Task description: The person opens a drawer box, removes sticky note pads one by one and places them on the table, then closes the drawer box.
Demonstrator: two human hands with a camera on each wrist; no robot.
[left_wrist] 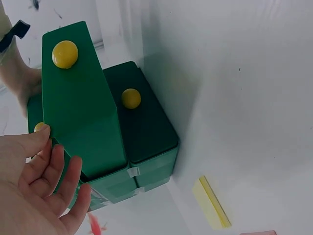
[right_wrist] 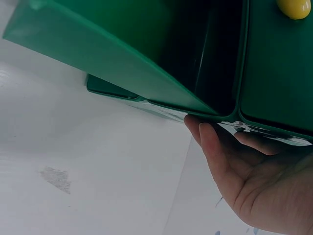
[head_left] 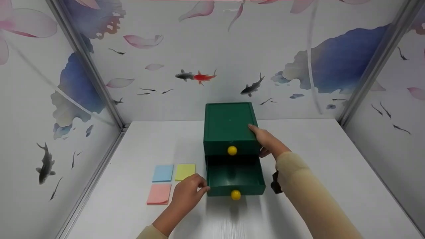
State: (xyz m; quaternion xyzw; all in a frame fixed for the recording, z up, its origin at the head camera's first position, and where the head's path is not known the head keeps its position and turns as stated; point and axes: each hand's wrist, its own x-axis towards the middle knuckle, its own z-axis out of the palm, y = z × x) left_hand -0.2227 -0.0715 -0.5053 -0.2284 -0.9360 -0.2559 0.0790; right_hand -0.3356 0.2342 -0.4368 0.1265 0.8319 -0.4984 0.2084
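Observation:
A green drawer cabinet (head_left: 229,122) with yellow knobs stands on the white table. Its middle drawer (head_left: 235,176) is pulled out, with the inside showing. My left hand (head_left: 189,191) is at the drawer's front left corner, its thumb tip touching the edge and its other fingers loosely bent beside the wall. My right hand (head_left: 270,142) rests on the cabinet's right side, with the thumb on the top edge. In the right wrist view its fingers (right_wrist: 211,144) lie against the side wall. The bottom drawer (left_wrist: 144,115), in the left wrist view, is closed.
Left of the cabinet lie a blue sticky-note pad (head_left: 162,173), a yellow one (head_left: 185,172) and a pink one (head_left: 158,194). White walls printed with fish and petals enclose the table (head_left: 315,149) at the back and sides.

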